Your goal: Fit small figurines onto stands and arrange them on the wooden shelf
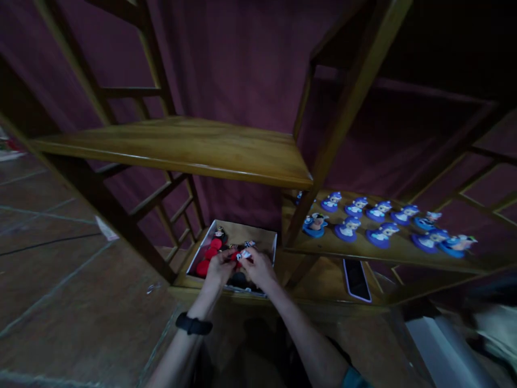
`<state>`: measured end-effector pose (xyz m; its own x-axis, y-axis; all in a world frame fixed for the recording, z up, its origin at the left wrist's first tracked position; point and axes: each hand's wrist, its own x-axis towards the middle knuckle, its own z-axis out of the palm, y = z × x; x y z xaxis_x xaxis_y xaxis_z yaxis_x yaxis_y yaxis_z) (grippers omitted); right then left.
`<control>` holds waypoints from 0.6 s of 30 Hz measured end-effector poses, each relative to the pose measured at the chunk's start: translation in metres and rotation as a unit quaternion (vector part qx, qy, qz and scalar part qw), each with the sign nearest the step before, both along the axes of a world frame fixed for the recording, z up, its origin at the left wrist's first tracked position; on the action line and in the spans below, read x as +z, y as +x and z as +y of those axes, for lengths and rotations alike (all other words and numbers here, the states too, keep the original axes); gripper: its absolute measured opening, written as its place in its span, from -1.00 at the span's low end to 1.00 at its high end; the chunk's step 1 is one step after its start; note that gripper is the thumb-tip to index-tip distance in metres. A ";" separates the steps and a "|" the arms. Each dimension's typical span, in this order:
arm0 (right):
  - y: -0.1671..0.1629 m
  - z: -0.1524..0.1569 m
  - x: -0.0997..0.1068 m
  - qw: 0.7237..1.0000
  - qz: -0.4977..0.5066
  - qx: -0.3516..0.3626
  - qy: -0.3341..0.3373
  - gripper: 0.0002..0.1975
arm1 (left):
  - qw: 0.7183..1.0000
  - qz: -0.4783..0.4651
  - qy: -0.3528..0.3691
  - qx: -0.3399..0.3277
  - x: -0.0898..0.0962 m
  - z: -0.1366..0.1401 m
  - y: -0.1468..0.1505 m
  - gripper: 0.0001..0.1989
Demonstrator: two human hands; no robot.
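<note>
Both hands are over a shallow open box (pixel 215 229) on the low shelf, fingers close together. My right hand (pixel 260 268) pinches a small white figurine (pixel 243 255) with red at its left side. My left hand (pixel 220 268), with a black band on its wrist, has its fingers closed at that red part; whether it is the figurine's base is hard to make out. In the box lie several red round pieces (pixel 202 268), a dark figurine (pixel 220 233) at the back left, and another small figurine (pixel 250 244) behind my right hand. My fingers hide part of the contents.
Several figurines on purple and blue bases (pixel 378 211) stand in rows on the shelf (pixel 323 247) at the right. A phone (pixel 357 280) lies below them. A wooden shelf board (pixel 181 151) spans above the box, and an upright post (pixel 335 140) separates the sections.
</note>
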<state>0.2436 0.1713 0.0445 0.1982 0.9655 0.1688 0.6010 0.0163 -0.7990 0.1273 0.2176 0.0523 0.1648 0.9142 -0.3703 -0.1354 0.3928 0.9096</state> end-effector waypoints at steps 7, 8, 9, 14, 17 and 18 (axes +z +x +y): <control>0.004 0.005 -0.010 0.992 0.123 -0.035 -0.013 -0.77 | 0.997 -0.034 -0.037 0.061 0.007 0.010 -0.014 -0.67; 0.005 0.005 -0.011 0.991 0.129 -0.038 -0.013 -0.76 | 0.997 -0.032 -0.034 0.066 0.008 0.011 -0.014 -0.67; 0.006 0.006 -0.013 0.990 0.134 -0.043 -0.012 -0.75 | 0.996 -0.028 -0.029 0.074 0.008 0.012 -0.015 -0.68; 0.006 0.008 -0.031 0.984 0.171 -0.014 -0.039 -0.72 | 0.992 -0.037 0.002 0.118 0.008 0.017 -0.023 -0.66; 0.004 0.011 -0.042 0.987 0.158 -0.016 -0.029 -0.71 | 0.991 -0.040 0.010 0.129 0.009 0.019 -0.029 -0.67; 0.003 0.012 -0.044 0.986 0.161 -0.021 -0.021 -0.70 | 0.990 -0.038 0.011 0.132 0.009 0.019 -0.030 -0.68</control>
<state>0.2469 0.1833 0.0008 0.2748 0.9602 0.0497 0.3153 -0.0412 -0.9481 0.0974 0.2361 0.0616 -0.0551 0.9369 -0.3451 -0.2992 0.3143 0.9009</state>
